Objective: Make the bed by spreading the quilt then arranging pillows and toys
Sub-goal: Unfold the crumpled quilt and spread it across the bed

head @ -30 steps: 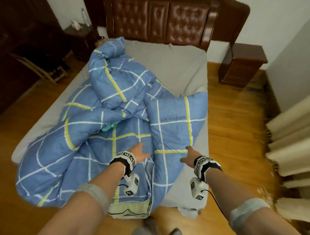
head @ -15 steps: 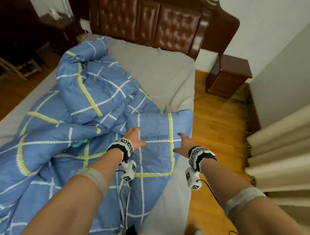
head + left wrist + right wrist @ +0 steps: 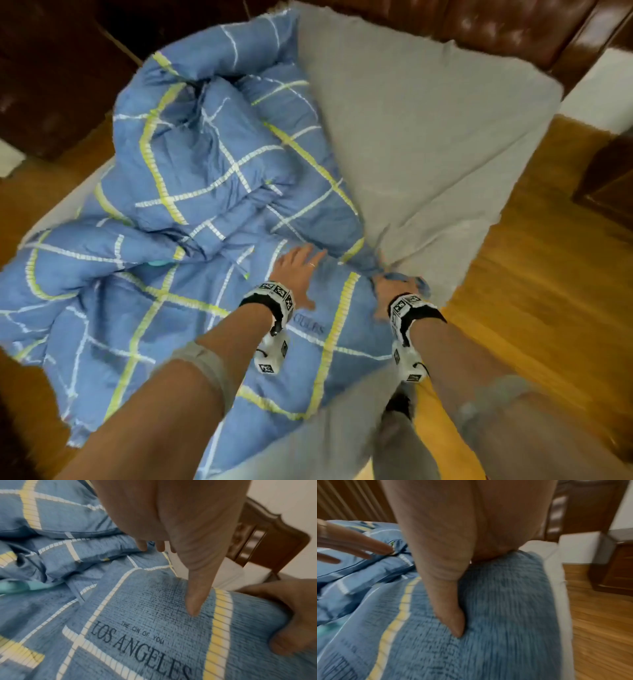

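The blue quilt with white and yellow grid lines lies crumpled over the left half of the bed. Its flat corner with the "LOS ANGELES" print is in front of me. My left hand rests flat on the quilt with straight fingers. My right hand grips the quilt's right edge, thumb on top and fingers curled over the rim. A teal thing peeks from under a fold. No pillows are in view.
The grey sheet lies bare on the bed's right half up to the brown padded headboard. A dark nightstand stands on the wooden floor to the right. Dark furniture is at the left.
I have leaned in towards the headboard. Both hands slid up the quilt's near corner, and the right hand, open before, now grips its right edge.
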### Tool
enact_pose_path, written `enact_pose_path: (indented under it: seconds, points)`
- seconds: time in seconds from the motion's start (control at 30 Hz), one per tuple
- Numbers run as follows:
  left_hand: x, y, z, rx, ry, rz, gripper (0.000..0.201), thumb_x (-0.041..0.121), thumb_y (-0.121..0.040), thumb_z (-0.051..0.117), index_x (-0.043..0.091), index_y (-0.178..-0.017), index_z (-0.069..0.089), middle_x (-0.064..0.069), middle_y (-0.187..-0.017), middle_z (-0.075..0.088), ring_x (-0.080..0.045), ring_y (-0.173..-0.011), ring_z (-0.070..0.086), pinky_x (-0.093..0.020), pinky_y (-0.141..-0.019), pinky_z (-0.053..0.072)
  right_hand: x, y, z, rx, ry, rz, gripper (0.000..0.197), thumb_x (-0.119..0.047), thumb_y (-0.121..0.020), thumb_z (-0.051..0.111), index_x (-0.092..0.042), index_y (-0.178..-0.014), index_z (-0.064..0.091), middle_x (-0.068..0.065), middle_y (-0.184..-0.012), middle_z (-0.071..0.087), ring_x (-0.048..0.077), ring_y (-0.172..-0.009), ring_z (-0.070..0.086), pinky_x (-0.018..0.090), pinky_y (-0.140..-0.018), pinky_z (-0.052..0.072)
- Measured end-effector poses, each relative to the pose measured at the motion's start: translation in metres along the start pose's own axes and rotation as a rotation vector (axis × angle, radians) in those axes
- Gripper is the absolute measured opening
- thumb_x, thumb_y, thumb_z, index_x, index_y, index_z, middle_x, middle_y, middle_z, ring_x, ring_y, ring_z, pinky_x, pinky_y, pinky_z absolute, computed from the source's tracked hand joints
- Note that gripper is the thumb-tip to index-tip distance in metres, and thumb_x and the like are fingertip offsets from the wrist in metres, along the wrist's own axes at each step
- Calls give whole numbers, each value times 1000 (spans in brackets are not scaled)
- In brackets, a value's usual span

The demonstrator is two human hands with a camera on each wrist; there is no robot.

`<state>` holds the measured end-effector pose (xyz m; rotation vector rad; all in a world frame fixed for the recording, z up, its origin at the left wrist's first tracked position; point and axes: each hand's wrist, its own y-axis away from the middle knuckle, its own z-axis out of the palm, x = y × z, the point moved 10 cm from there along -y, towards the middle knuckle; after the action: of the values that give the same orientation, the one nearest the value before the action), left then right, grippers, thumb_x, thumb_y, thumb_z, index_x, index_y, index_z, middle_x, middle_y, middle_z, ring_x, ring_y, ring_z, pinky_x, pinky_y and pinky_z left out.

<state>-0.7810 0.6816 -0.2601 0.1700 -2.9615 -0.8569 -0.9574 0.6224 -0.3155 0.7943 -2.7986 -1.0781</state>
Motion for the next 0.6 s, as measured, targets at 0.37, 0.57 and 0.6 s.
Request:
enact_pose_path:
  seconds: [0.37,0.57,0.6]
  points:
    - [44,66,-34,-221,-207,-214,69,74,-74,57,31,-128,54,5,-122,66,-25,-126,52,-49,-114,19,-33,67,-63,-322,21,-580,52,-21,-68,75,-22,-115,54,6,-106,67,28,-95,64,37,-84,53]
    - [32,213,-57,-109,-27,-676,52,64,-76,55,33,-117,60,0,-115,67,-25,-115,60,-40,-97,43,-62,136,-83,-275,332,-663,48,-34,-56,74,-24,-101,58,5,-98,68,29,-90,67,39,-84,57]
    - [36,236,-52,-92,-8,-741,51,61,-75,56,36,-120,60,2,-119,64,-24,-118,56,-41,-97,43,-68,154,-84,-260,374,-699,43,-32,-59,74,-22,-97,57,7,-98,68,29,-89,67,37,-82,57]
